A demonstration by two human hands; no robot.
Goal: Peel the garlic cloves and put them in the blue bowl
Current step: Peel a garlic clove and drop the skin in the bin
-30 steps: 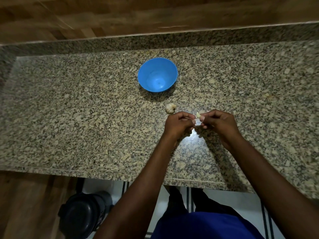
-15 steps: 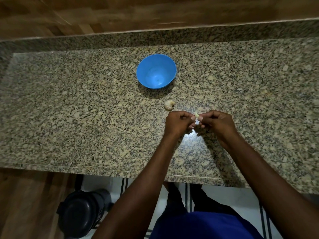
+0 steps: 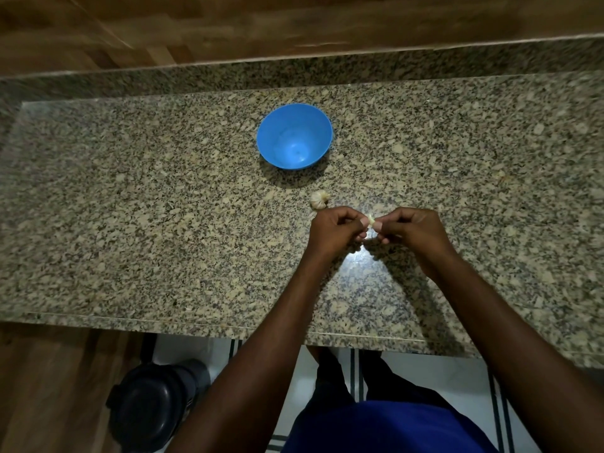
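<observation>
— Head view: what are the hands doing?
— The left hand (image 3: 336,228) and right hand (image 3: 413,228) are together, both pinching one garlic clove (image 3: 371,220) between fingertips, above the granite tabletop (image 3: 130,207).
— And the rest?
— A garlic bulb (image 3: 319,200) lies just beyond the left hand; the blue bowl (image 3: 294,136) stands farther back, apart from it.

Pale garlic clove (image 3: 370,220) between fingertips; garlic head (image 3: 319,200) near upright, empty blue bowl (image 3: 294,136)
</observation>
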